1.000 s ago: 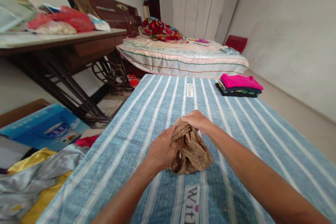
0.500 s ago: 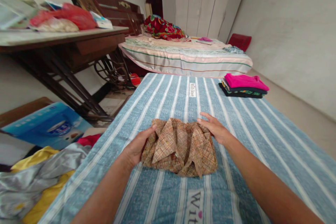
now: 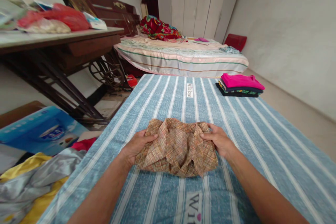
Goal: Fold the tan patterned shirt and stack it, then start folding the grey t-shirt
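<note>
A brown plaid collared shirt [image 3: 178,147], folded into a bundle, lies on the blue and white striped bedsheet [image 3: 168,101] in front of me. My left hand [image 3: 138,145] grips its left side, thumb on top and fingers beneath the cloth. On the opposite side my right hand [image 3: 216,140] pinches the upper right edge, the thumb over the fabric and the other fingers behind it. The two collar points face toward me. What lies under the shirt is hidden.
A stack of folded clothes [image 3: 240,84], bright pink on top, sits at the far right of the sheet. Loose grey and yellow clothes [image 3: 44,178] and a blue box [image 3: 52,129] are at the left. Beyond stands a second bed [image 3: 183,59]; a sewing machine table [image 3: 86,43] is at the left.
My right hand, with fingers spread at the shirt's corner before, has closed on its upper right edge. My left thumb now presses on the cloth. The view has shifted slightly.
</note>
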The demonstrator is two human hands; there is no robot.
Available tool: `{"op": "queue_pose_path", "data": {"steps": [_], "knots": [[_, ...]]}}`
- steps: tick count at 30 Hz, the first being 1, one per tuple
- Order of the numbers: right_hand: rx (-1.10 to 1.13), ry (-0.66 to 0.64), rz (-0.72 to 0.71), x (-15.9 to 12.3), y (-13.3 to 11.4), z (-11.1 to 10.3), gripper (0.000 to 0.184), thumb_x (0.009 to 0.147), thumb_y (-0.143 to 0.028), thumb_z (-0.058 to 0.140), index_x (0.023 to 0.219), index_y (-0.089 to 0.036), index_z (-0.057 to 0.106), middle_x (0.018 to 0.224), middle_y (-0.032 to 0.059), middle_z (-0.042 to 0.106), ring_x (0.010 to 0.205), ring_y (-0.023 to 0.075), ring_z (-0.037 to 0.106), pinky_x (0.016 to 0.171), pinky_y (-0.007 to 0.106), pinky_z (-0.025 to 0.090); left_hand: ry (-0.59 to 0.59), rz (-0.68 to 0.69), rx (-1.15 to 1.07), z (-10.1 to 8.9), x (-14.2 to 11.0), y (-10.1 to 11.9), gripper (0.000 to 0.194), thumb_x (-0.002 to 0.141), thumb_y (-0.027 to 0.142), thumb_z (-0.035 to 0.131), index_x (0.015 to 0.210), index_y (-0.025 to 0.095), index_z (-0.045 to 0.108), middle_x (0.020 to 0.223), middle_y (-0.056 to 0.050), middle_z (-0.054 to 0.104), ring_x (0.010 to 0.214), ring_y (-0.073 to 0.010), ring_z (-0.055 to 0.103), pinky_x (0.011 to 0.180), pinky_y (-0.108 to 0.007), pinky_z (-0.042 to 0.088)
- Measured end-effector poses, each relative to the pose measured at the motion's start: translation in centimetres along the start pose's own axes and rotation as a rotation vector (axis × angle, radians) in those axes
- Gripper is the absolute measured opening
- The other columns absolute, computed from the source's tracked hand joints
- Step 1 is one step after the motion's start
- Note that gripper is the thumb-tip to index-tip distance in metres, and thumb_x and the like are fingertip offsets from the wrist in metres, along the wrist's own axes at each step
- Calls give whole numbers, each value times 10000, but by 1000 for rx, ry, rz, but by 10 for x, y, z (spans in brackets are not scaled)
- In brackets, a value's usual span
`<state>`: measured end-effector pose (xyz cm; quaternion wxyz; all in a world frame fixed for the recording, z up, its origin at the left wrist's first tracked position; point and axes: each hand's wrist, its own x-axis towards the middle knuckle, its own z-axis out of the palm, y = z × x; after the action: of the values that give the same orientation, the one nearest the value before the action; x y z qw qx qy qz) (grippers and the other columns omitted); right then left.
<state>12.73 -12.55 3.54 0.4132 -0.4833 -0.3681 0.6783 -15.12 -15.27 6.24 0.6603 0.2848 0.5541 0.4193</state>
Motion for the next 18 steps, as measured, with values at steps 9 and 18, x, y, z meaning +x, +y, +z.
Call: {"op": "queue_pose_path", "data": {"steps": [9,18], "knots": [[-86,212,-65,8,-9,-17,661,546,-312,792,1128,-194,502,677,0,667,634,219,643,630,333,499,-25,51,139,14,14,1,415,542,235,775,908,136,605,741,-34,706,714,-218,673,672,-324,529],[-388,216,-112,9,-4,-38,423,673,-532,667,930,-198,632,596,-27,580,517,138,537,451,236,389,88,84,502,4,-3,1,455,658,360,642,1062,174,547,662,-1,690,677,-228,676,600,-293,509]]}}
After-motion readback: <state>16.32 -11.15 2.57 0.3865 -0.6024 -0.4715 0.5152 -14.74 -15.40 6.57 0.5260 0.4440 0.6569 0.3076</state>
